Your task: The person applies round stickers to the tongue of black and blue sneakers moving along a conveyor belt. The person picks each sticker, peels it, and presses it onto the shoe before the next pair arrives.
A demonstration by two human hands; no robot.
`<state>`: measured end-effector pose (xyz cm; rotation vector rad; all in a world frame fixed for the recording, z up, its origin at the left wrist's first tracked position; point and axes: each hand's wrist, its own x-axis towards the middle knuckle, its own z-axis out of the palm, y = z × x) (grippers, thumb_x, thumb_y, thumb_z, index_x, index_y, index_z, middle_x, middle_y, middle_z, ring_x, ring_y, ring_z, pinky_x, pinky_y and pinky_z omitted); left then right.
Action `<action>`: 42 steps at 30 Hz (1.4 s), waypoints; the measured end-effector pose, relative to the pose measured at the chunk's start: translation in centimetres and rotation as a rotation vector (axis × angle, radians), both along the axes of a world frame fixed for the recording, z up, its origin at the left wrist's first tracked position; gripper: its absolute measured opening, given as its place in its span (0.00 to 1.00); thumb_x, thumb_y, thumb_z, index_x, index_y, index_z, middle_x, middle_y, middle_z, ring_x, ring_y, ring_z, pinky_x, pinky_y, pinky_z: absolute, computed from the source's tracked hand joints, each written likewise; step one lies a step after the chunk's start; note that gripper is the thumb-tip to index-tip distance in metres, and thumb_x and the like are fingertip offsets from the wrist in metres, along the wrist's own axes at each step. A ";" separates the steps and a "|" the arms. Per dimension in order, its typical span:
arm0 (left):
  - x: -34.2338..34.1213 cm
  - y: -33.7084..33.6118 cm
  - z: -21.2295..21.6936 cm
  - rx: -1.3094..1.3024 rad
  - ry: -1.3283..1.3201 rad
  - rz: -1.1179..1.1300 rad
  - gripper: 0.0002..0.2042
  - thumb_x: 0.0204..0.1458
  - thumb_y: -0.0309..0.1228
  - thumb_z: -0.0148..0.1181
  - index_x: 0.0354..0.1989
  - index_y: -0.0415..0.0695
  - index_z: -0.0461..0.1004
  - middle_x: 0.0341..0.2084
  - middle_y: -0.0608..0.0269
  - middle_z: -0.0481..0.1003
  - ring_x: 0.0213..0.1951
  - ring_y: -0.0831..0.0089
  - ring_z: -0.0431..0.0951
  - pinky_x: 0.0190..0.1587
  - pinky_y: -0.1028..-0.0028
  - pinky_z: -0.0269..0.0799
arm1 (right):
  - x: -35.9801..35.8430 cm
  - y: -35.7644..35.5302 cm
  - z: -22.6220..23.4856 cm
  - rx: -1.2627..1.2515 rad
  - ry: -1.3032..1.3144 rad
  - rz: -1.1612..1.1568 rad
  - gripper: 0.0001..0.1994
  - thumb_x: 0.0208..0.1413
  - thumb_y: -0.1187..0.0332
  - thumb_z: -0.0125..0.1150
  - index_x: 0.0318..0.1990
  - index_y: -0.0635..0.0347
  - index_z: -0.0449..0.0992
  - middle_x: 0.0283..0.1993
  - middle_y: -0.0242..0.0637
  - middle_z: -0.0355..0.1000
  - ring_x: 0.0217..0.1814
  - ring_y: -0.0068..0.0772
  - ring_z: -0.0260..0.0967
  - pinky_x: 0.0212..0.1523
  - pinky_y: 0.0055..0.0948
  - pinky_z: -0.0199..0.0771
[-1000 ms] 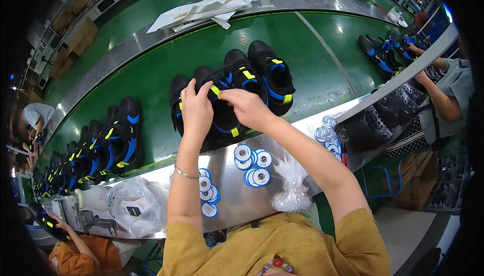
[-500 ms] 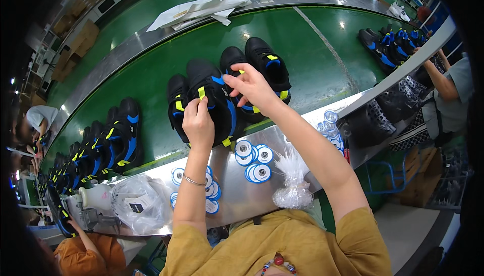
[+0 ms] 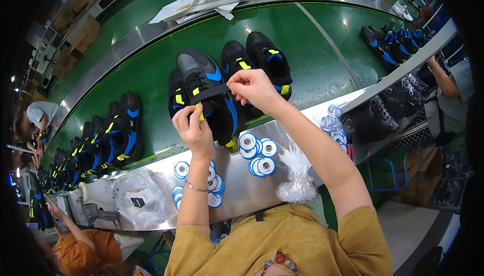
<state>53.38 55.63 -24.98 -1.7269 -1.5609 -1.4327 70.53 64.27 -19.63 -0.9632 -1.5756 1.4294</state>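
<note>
A black sneaker [image 3: 194,60] with blue and yellow trim stands on the green conveyor belt, toe away from me. My left hand [image 3: 193,128] pinches the yellow tab at the tongue of this shoe. My right hand [image 3: 252,89] is closed on the end of its black strap [image 3: 213,92], which stretches across the shoe from the yellow tab. Partly hidden behind my left hand is a matching sneaker [image 3: 175,85]. Just right of the strap stand two more sneakers, the outer one [image 3: 264,49] plainly visible and the inner one [image 3: 235,54] partly covered by my right hand.
On the metal ledge [image 3: 237,195] lie round blue-and-white tags [image 3: 263,166], a bundle of clear plastic fasteners [image 3: 297,180] and a plastic bag [image 3: 143,200]. More sneakers [image 3: 121,134] line the belt at left. White sheets [image 3: 206,1] rest on the far rail. Co-workers sit at both sides.
The strap is now lifted and pulled rightward, taken hold of by my right hand, whose fingers were apart before. My left hand has moved slightly down, still at the yellow tab.
</note>
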 end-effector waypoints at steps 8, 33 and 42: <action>-1.3 -0.6 -0.8 -0.038 -0.147 -0.038 0.15 0.37 0.09 0.57 0.35 0.36 0.77 0.35 0.57 0.73 0.41 0.59 0.72 0.45 0.67 0.70 | -1.8 -1.8 -3.9 0.437 -0.158 -0.061 0.05 0.55 0.75 0.58 0.35 0.67 0.78 0.26 0.33 0.73 0.25 0.18 0.71 0.22 0.19 0.73; -3.2 3.3 -0.2 -0.278 -0.023 0.042 0.12 0.46 0.18 0.54 0.40 0.40 0.74 0.37 0.52 0.73 0.44 0.52 0.72 0.48 0.61 0.68 | 13.4 -7.4 -1.2 -0.073 -0.380 -0.207 0.09 0.55 0.72 0.59 0.40 0.68 0.78 0.30 0.33 0.75 0.29 0.19 0.70 0.28 0.21 0.72; 3.9 -2.5 1.4 -0.090 -0.133 -0.093 0.12 0.50 0.17 0.57 0.44 0.34 0.73 0.41 0.49 0.75 0.44 0.53 0.74 0.47 0.64 0.70 | 15.5 -10.3 -5.0 0.090 -0.848 -0.153 0.08 0.47 0.67 0.60 0.30 0.64 0.79 0.33 0.47 0.76 0.37 0.47 0.75 0.39 0.38 0.74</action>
